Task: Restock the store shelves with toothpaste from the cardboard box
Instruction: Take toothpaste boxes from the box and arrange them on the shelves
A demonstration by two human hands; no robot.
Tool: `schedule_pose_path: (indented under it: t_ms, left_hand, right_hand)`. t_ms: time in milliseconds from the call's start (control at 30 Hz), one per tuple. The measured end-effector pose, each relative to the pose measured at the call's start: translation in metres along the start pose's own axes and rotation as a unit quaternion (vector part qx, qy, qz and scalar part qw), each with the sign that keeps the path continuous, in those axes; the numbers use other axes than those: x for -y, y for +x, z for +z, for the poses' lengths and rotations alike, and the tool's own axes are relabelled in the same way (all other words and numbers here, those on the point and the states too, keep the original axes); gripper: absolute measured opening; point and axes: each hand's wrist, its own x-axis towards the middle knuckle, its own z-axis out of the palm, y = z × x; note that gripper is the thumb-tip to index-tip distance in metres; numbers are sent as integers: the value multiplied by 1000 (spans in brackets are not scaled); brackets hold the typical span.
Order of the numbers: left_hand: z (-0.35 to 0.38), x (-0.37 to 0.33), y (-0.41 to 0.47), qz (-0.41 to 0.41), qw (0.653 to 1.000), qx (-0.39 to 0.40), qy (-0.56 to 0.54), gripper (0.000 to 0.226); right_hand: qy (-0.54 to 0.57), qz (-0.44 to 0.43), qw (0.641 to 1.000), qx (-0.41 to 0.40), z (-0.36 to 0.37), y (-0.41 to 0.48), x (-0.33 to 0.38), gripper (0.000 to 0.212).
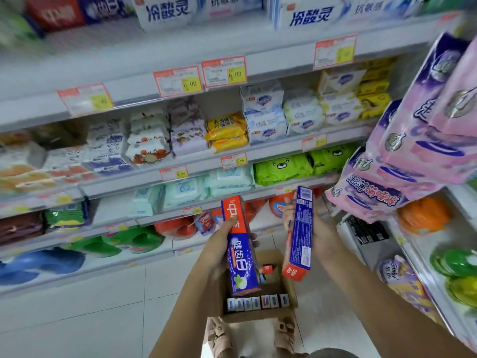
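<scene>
1. A red-and-blue toothpaste carton [240, 244] is held in the left hand [219, 250] at the lower centre of the frame. The thumb is laid across its printed front and the fingers are curled behind it.
2. A second toothpaste carton [299, 228] is gripped in the right hand [322, 236], just right of the first. Its blue back panel with fine print is turned to the camera, and its red end points down.
3. Both cartons are held nearly upright, apart from each other, above the cardboard box [258, 317].
4. The cardboard box is seen open on the white tiled floor [77, 319], just beyond two sandalled feet [219, 334] at the bottom edge.
5. A row of cartons [258, 302] is stood on end along the box's near wall.
6. White-and-blue toothpaste packs [167, 11] are stocked on the top shelf at the upper edge of the frame. Red-bordered price tags [224, 71] are fixed to the shelf edge below them.
7. Soap and wipe packs are stacked on the middle shelves. Pink and purple packs [426, 125] are piled at the right edge.
</scene>
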Motion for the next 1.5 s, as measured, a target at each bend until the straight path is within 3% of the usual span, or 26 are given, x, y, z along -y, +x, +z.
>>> schedule_pose_path:
  t_ms: [100, 167, 200, 267, 333, 400, 467, 500, 600, 733, 833, 933, 1033, 1133, 1200, 1233, 1267, 1400, 1500]
  left_hand:
    - [9, -7, -19, -22, 996, 57, 59, 39]
    - [15, -13, -30, -44, 992, 97, 73, 30]
    - [18, -16, -35, -60, 990, 113, 67, 28]
    - [20, -23, -44, -86, 986, 140, 37, 30]
    - [18, -28, -54, -100, 980, 169, -15, 35]
    - [13, -32, -61, -100, 970, 206, -77, 53]
    - [8, -35, -64, -102, 957, 243, -121, 67]
    - [5, -37, -65, -102, 953, 253, -130, 72]
    - [2, -50, -67, -97, 959, 240, -117, 90]
    - [0, -75, -72, -57, 969, 232, -69, 93]
    - [-1, -89, -71, -30, 974, 210, -74, 84]
    - [2, -98, -69, 1, 983, 152, -105, 58]
    - [9, -102, -71, 21, 975, 119, -185, 40]
    - [17, -99, -69, 37, 967, 77, -240, 33]
    - [22, -97, -67, 37, 961, 54, -268, 26]
    - [23, -97, -67, 31, 957, 48, -284, 24]
    - [25, -97, -66, 23, 953, 43, -299, 22]
    - [35, -98, -69, -1, 927, 47, -372, 21]
    - [41, -109, -70, 24, 909, 72, -409, 25]
  right_hand:
    - [122, -81, 988, 42, 18, 0, -3, 40]
    - [119, -54, 989, 67, 30, -6, 1, 34]
    - [51, -51, 996, 45, 34, -12, 4, 18]
    - [-114, -89, 987, -63, 33, -14, 6, 51]
    - [-94, -117, 986, -68, 41, -19, 12, 59]
    - [-37, -136, 990, -22, 58, -18, 20, 67]
    - [67, -144, 983, 90, 75, -22, 33, 41]
    - [124, -136, 976, 119, 82, -21, 39, 44]
    - [158, -141, 961, 180, 102, -19, 58, 77]
    - [105, -172, 959, 198, 117, -25, 79, 71]
    - [82, -224, 950, 200, 115, -37, 100, 74]
    - [93, -268, 936, 211, 110, -56, 117, 83]
    - [113, -278, 904, 305, 107, -71, 130, 57]
    - [138, -278, 909, 277, 107, -79, 149, 43]
    - [118, -329, 904, 246, 105, -90, 158, 40]
    - [121, -343, 904, 224, 108, -93, 159, 41]
    - [126, -336, 898, 254, 112, -92, 161, 46]
    - [63, -353, 898, 256, 130, -97, 151, 87]
    - [6, -362, 911, 197, 132, -95, 136, 72]
